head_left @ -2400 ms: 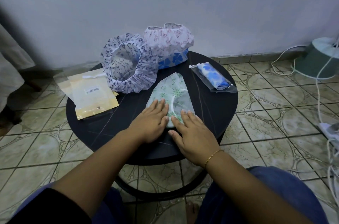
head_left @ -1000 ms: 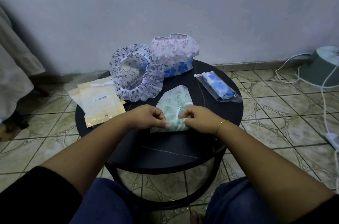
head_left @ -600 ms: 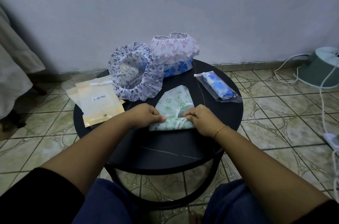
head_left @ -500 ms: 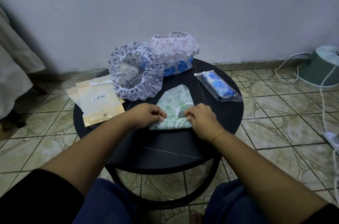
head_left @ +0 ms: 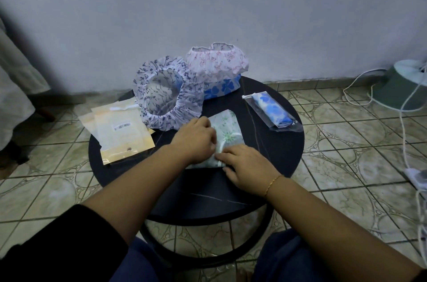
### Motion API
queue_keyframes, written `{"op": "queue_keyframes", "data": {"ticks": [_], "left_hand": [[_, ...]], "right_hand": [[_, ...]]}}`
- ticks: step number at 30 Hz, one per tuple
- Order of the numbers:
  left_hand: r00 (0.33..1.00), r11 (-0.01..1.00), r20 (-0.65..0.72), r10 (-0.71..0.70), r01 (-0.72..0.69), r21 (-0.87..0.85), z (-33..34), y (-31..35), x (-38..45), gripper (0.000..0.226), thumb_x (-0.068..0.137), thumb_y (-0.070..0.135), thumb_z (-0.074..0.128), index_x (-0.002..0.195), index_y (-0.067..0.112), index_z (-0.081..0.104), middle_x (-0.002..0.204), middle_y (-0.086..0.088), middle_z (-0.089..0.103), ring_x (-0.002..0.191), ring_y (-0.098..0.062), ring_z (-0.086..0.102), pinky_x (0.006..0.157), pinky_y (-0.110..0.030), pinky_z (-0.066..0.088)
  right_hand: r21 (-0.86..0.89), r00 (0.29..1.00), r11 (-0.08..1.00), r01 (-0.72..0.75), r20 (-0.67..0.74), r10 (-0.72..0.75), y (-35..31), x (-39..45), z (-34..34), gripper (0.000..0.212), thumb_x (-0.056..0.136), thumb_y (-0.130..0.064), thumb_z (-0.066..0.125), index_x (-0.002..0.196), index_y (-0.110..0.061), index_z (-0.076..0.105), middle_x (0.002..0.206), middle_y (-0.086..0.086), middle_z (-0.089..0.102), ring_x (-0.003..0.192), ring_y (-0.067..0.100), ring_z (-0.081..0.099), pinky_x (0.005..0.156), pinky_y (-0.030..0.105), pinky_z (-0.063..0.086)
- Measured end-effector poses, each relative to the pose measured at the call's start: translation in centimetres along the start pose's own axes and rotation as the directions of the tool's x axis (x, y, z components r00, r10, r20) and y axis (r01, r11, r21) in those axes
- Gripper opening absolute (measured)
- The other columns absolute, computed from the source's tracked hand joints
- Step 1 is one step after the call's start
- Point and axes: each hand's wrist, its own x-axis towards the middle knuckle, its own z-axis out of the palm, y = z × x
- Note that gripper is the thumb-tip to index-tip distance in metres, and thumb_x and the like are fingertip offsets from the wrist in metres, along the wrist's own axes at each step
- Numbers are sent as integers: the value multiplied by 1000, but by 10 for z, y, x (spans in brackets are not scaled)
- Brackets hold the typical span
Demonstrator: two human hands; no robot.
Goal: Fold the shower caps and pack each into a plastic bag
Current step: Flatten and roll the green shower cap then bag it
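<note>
Shower cap, green floral-print plastic (head_left: pixel 227 130), lies partly folded at the centre of the round black table (head_left: pixel 272 154), its near end doubled over into a thick band. The right hand (head_left: pixel 246 166) lies on that band at 5 o'clock with its fingers extended and pressing flat; nothing is curled around the plastic. The left hand (head_left: pixel 196 138) sits at the cap's 9 o'clock edge with its fingers bent onto the material; it appears to pinch the fold, though the fingertips are hidden.

Step in hand, by judgement: folding the green cap, not yet bagging it. The next move calls for turning the band over toward 12 o'clock, holding it compressed so trapped air does not spring it open, then taking a bag.

Flat cream plastic bags with a barcode label (head_left: pixel 120 136) lie at 9 o'clock, overhanging the rim. A clear plastic bag holding a folded blue floral cap (head_left: pixel 272 112) lies at 2 o'clock. Three unfolded caps stand at 11 to 12 o'clock: navy-print white (head_left: pixel 166 97), pink-print white (head_left: pixel 217 63), and blue-flowered (head_left: pixel 221 89) beneath the pink one.
</note>
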Motion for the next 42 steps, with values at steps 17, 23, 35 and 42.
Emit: {"op": "queue_keyframes", "data": {"ticks": [17,23,35,42], "left_hand": [[950,971,276,146,-84,-224,36,3,27,49,104,29,14,152,25,2,160,5,-6,146,-10,-11,116,-29,-9],[966,796,253,48,116,-593,36,-6,31,65,92,31,53,147,42,20,154,1,24,145,-16,11,118,-31,9],[984,954,114,139,-103,-280,6,-11,38,16,86,28,65,98,20,71,94,7,64,91,-11,56,76,-20,41],[912,793,408,41,219,-568,-15,-27,40,30,82,45,68,87,15,67,84,5,65,77,-7,57,76,-20,44]], "right_hand": [[61,994,993,99,33,-101,16,2,-3,34,81,-29,43,105,-19,66,101,-4,64,91,17,60,77,32,50],[167,996,985,27,80,-41,22,7,-7,39,86,-32,37,114,-17,60,105,-1,63,99,17,54,88,29,41],[333,970,934,-132,239,52,27,41,-27,26,96,-18,44,111,-17,65,109,-1,53,99,12,52,90,24,40],[341,958,909,-240,233,165,30,51,-25,27,98,-20,44,114,-12,64,103,1,52,104,18,53,83,21,37]]}}
